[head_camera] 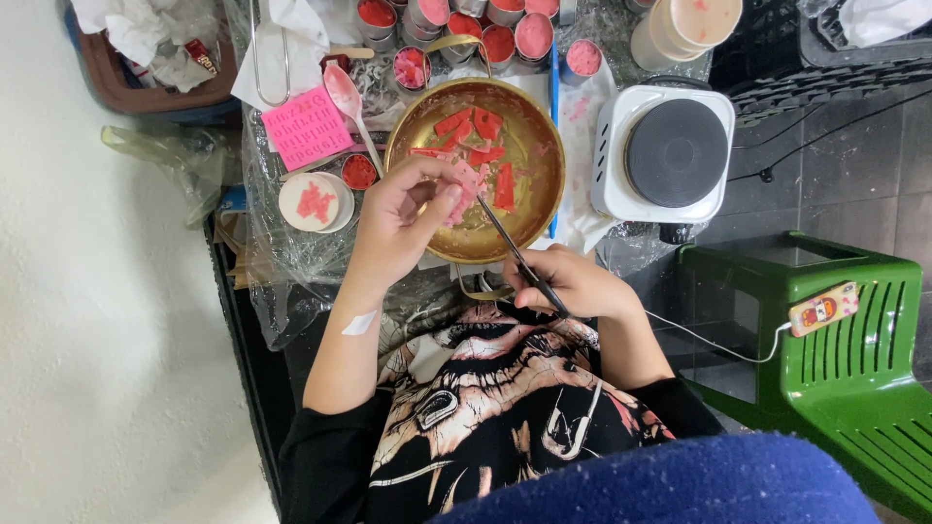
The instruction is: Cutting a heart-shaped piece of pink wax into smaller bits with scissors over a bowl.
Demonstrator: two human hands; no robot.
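Note:
My left hand (403,218) pinches a small pink wax piece (464,186) over the near rim of a brass bowl (539,194). My right hand (573,281) grips a thin dark-handled tool (515,252) whose tip reaches up to that pink piece. Inside the bowl lie several red and pink wax chunks (476,136). A white plaster strip sits on my left wrist (359,322).
A white electric hotplate (670,155) stands right of the bowl. Small tins of red and pink wax (505,34) line the far side. A pink letter mould (307,126), a pink spoon (345,97) and a white cup (316,202) lie left. A green plastic stool (835,359) holds a phone.

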